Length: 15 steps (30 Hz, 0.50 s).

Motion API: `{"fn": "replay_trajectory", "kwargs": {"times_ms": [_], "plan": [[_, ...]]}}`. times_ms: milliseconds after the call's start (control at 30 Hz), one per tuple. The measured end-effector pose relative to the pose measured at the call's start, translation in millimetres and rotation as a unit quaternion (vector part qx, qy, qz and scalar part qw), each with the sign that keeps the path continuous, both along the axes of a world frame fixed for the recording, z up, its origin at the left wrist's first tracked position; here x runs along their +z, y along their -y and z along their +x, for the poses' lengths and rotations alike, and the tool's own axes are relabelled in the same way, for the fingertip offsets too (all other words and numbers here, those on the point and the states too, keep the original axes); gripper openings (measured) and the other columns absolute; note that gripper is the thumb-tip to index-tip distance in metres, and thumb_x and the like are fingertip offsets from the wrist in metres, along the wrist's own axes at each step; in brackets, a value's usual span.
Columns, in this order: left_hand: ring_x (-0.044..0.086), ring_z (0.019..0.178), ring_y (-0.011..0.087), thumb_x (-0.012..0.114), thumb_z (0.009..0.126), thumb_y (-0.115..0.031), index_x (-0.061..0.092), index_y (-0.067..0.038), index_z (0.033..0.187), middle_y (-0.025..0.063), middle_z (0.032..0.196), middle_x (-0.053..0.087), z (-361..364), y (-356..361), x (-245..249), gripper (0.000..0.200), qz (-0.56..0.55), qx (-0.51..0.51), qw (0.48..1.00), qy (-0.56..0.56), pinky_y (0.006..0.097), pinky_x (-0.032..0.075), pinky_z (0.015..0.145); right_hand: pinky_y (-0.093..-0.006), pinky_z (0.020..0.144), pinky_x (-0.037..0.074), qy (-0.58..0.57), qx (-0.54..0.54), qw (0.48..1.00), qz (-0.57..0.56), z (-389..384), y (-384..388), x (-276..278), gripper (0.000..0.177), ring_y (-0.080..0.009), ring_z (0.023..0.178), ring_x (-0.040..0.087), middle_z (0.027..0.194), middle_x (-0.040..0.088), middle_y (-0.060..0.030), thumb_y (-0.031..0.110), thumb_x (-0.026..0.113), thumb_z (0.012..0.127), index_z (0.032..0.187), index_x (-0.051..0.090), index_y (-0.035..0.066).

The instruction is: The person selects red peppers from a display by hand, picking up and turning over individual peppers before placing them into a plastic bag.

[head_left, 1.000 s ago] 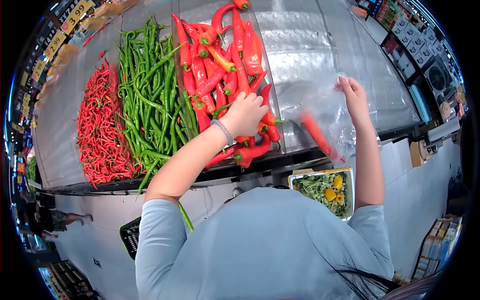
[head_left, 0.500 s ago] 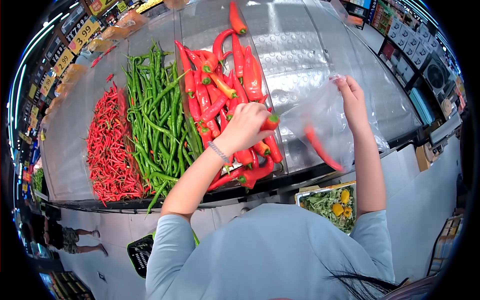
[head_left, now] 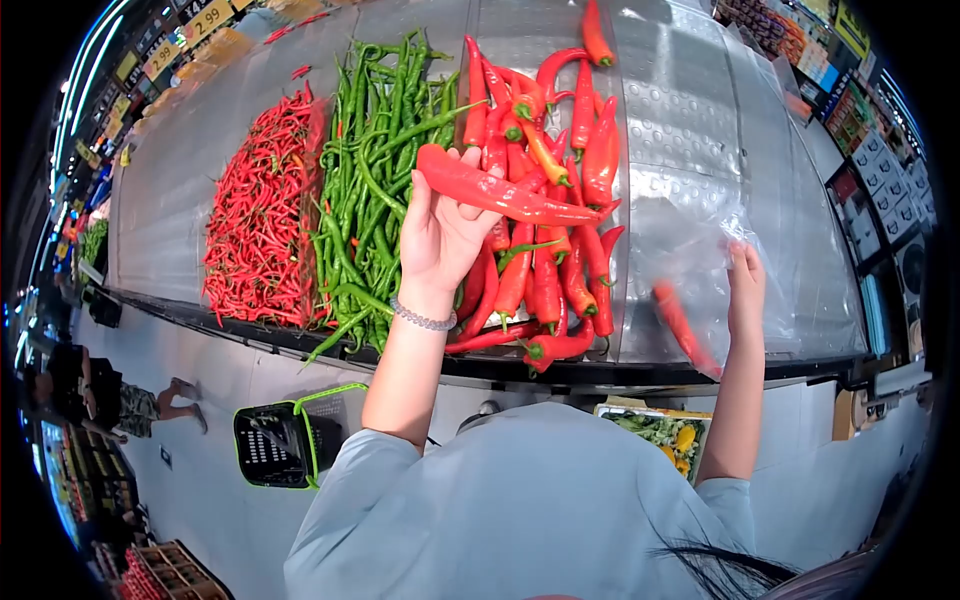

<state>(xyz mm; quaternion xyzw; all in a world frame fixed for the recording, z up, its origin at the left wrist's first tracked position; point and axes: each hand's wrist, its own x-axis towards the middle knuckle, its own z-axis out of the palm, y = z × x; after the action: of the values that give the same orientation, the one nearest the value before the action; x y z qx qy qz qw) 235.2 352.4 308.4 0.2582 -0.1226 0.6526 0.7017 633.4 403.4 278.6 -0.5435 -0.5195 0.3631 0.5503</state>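
Note:
My left hand (head_left: 448, 235), palm turned up, holds a large red chili pepper (head_left: 500, 192) across its fingers, above the stall. The pepper's thick end lies over my fingertips and its thin tip points right. Beneath and beside it lies a pile of large red peppers (head_left: 545, 285). My right hand (head_left: 743, 268) pinches the rim of a clear plastic bag (head_left: 690, 255) that hangs beside the pile. One red pepper (head_left: 685, 328) shows blurred through the bag's film.
Long green chilies (head_left: 375, 190) and small red chilies (head_left: 260, 220) lie in heaps to the left. The bare metal tray (head_left: 680, 130) extends right. On the floor are a black basket with green trim (head_left: 275, 445) and a box of greens (head_left: 655, 430). Another person (head_left: 135, 405) stands far left.
My left hand has lifted a red pepper from the pile and turned palm up. My right hand keeps hold of the bag, now lower. The view has shifted.

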Motion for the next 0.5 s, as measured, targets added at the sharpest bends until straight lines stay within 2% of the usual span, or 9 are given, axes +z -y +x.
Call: {"fn": "replay_trajectory", "kwargs": {"times_ms": [33,67,167,200,233,300,433,467,500], "plan": [[0.044,0.126,0.035,0.036,0.099,-0.038,0.046,-0.006,0.131,0.0102,0.135,0.049,-2.8,0.8,-0.9,0.046,-0.001,0.002,1.0,0.0,0.0558,0.031,0.107,-0.021,0.076,0.035,-0.005,0.001,1.0,0.002,-1.7,3.6,-0.8,0.026,-0.0054,0.081,0.045,0.085,0.055,0.0035,0.028,0.052,0.095,0.088,0.059,0.005],[0.054,0.116,0.0323,0.039,0.098,-0.042,0.051,-0.007,0.124,0.009,0.128,0.056,-3.2,4.2,2.9,0.045,-0.037,0.051,0.997,-0.033,0.0534,0.035,0.104,-0.021,0.077,0.035,-0.01,-0.001,1.0,0.004,-1.5,7.7,-0.2,0.026,-0.0056,0.082,0.046,0.086,0.056,0.0032,0.028,0.052,0.095,0.089,0.059,0.004],[0.064,0.092,0.0241,0.047,0.094,-0.047,0.057,-0.009,0.11,0.0044,0.104,0.065,-5.2,6.7,5.5,0.043,-0.07,0.216,0.959,-0.167,0.0485,0.044,0.096,-0.021,0.077,0.035,-0.01,0.0,1.0,0.016,-2.4,15.4,3.1,0.026,-0.0059,0.083,0.046,0.087,0.056,0.003,0.028,0.052,0.095,0.089,0.059,0.004],[0.06,0.07,0.0161,0.054,0.09,-0.05,0.057,-0.011,0.098,-0.0006,0.081,0.06,1.3,7.2,8.5,0.04,-0.197,0.303,0.912,-0.195,0.0428,0.049,0.086,-0.021,0.077,0.035,-0.008,0.001,1.0,0.02,-3.5,19.5,3.4,0.026,-0.0059,0.083,0.046,0.087,0.056,0.0031,0.028,0.052,0.095,0.089,0.059,0.004],[0.056,0.068,0.0135,0.056,0.09,-0.046,0.056,-0.012,0.096,-0.0013,0.076,0.055,10.5,9.8,20.3,0.035,-0.292,0.348,0.868,-0.2,0.0393,0.051,0.082,-0.0209,0.077,0.035,-0.002,0.005,1.0,0.026,-3.9,22.3,3.2,0.026,-0.006,0.083,0.046,0.087,0.055,0.0031,0.028,0.052,0.095,0.089,0.059,0.003],[0.057,0.074,0.0146,0.056,0.091,-0.041,0.056,-0.011,0.098,-0.0003,0.08,0.056,9.7,0.2,15.3,0.032,-0.348,0.333,0.872,-0.091,0.0374,0.051,0.082,-0.0207,0.077,0.035,0.01,0.016,0.999,0.038,-6.5,26.2,2.8,0.026,-0.0063,0.083,0.046,0.087,0.055,0.0032,0.027,0.052,0.095,0.091,0.059,0.003],[0.055,0.106,0.0218,0.059,0.091,-0.032,0.051,-0.007,0.107,0.0009,0.099,0.054,3.6,-13.5,8.2,0.031,-0.361,0.299,0.883,0.001,0.0422,0.043,0.097,-0.0217,0.079,0.036,-0.009,0.02,0.997,0.072,-19.6,42.8,14.7,0.024,-0.0068,0.083,0.045,0.088,0.055,0.0031,0.024,0.053,0.094,0.096,0.06,0.002],[0.059,0.093,0.0195,0.059,0.091,-0.032,0.051,-0.006,0.101,0.0012,0.09,0.056,0.9,-15.1,11.1,0.029,-0.383,0.313,0.868,0.049,0.0363,0.05,0.087,-0.0218,0.079,0.037,-0.017,0.023,0.997,0.076,-22.0,46.7,16.2,0.023,-0.0069,0.083,0.045,0.088,0.055,0.003,0.023,0.053,0.094,0.097,0.06,0.002],[0.059,0.078,0.0155,0.058,0.091,-0.035,0.05,-0.006,0.093,0.0016,0.08,0.055,-22.0,-19.4,-9.1,0.03,-0.288,0.176,0.931,0.135,0.0302,0.054,0.072,-0.022,0.08,0.037,-0.025,0.028,0.996,0.079,-23.1,50.0,17.6,0.022,-0.0069,0.084,0.045,0.089,0.055,0.0029,0.022,0.053,0.094,0.098,0.06,0.002]]}}
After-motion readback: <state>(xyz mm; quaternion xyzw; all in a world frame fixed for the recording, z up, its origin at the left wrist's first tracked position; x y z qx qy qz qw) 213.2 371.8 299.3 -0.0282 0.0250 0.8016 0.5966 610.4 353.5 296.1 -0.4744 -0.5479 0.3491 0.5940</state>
